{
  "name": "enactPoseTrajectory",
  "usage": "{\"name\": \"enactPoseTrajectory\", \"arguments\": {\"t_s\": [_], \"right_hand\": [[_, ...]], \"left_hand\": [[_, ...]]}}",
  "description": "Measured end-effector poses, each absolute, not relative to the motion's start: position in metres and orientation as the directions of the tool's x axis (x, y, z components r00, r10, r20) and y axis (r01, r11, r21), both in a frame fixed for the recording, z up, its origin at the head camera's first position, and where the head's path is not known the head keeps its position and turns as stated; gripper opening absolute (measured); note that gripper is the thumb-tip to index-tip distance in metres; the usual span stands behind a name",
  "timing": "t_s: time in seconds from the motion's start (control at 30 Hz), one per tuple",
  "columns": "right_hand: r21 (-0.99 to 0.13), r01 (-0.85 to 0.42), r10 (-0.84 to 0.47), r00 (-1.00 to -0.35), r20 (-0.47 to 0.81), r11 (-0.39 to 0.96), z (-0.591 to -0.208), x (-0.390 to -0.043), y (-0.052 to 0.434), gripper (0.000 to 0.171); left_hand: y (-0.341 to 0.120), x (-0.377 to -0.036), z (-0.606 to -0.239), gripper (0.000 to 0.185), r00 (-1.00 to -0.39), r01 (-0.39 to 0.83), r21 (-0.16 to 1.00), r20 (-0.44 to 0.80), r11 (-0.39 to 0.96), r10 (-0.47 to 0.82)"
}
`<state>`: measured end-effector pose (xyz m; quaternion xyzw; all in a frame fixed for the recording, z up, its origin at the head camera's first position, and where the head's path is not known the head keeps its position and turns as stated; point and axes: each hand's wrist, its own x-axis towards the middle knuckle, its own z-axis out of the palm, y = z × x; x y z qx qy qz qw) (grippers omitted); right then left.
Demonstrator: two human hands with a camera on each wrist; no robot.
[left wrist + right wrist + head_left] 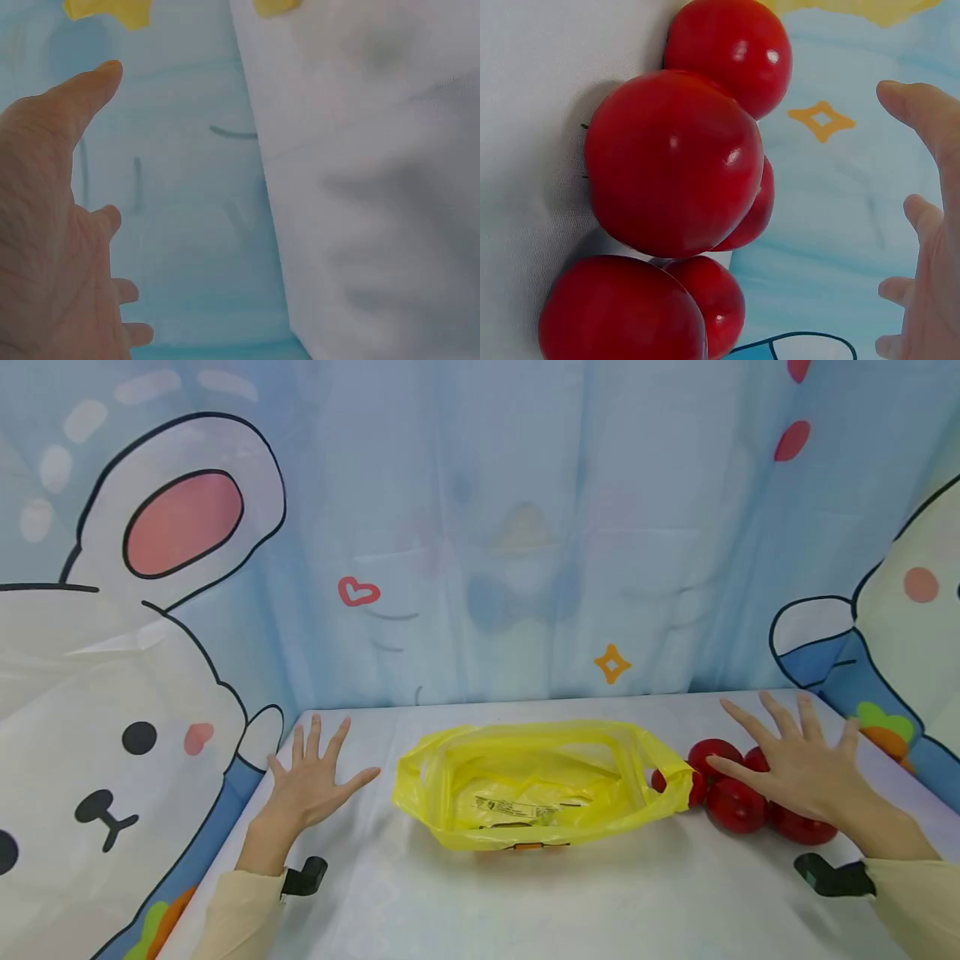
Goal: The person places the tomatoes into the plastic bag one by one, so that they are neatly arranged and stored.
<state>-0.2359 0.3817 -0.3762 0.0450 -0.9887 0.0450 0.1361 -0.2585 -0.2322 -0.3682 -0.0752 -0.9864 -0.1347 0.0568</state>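
Observation:
A crumpled yellow plastic bag (pixel 536 781) lies open on the white table (pixel 525 902), mouth facing up. Several shiny red tomatoes (pixel 737 804) sit in a cluster just right of the bag, one touching the bag's right end. My right hand (pixel 795 760) hovers over the cluster, fingers straight and spread, holding nothing; the right wrist view shows the tomatoes (pixel 671 161) close up with the hand (pixel 930 225) apart from them. My left hand (pixel 307 777) is spread flat left of the bag, empty. In the left wrist view the palm (pixel 52 247) shows beside the table (pixel 375 187).
A cartoon curtain (pixel 480 527) with rabbit figures closes off the back and both sides of the table. A black wrist mount (pixel 303 877) sits by the left sleeve and another (pixel 832 875) by the right. Bare tabletop runs along the front.

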Motion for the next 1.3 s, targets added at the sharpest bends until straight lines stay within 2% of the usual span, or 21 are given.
{"name": "enactPoseTrajectory", "arguments": {"t_s": [0.17,0.33,0.47,0.6,0.77,1.0,1.17,1.3], "right_hand": [[-0.111,-0.132,-0.089,-0.938,0.334,0.985,-0.368,-0.232,0.371,0.096],[-0.198,-0.214,-0.125,-0.915,0.384,0.956,-0.341,-0.229,0.334,0.082],[-0.223,-0.275,-0.197,-0.928,0.317,0.935,-0.325,-0.230,0.298,0.073],[-0.187,-0.305,-0.260,-0.937,0.234,0.934,-0.329,-0.233,0.272,0.066],[-0.178,-0.327,-0.299,-0.939,0.168,0.928,-0.344,-0.234,0.262,0.065],[-0.285,-0.305,-0.286,-0.952,0.106,0.909,-0.356,-0.234,0.257,0.070],[-0.303,-0.304,-0.295,-0.953,0.075,0.903,-0.360,-0.235,0.253,0.074],[-0.298,-0.312,-0.305,-0.950,0.070,0.902,-0.363,-0.237,0.252,0.076]], "left_hand": [[-0.218,-0.256,-0.364,0.089,-0.974,0.207,0.330,0.157,0.921,0.163],[-0.187,-0.251,-0.354,0.079,-0.951,0.297,0.378,0.200,0.877,0.236],[-0.157,-0.246,-0.346,0.077,-0.912,0.396,0.360,0.259,0.845,0.317],[-0.133,-0.241,-0.348,0.077,-0.890,0.445,0.334,0.270,0.831,0.368],[-0.120,-0.236,-0.364,0.071,-0.897,0.436,0.321,0.225,0.841,0.379],[-0.114,-0.236,-0.380,0.063,-0.909,0.415,0.360,0.187,0.835,0.372],[-0.111,-0.237,-0.383,0.070,-0.908,0.420,0.362,0.178,0.832,0.380],[-0.111,-0.236,-0.386,0.077,-0.898,0.435,0.285,0.206,0.854,0.389]]}}
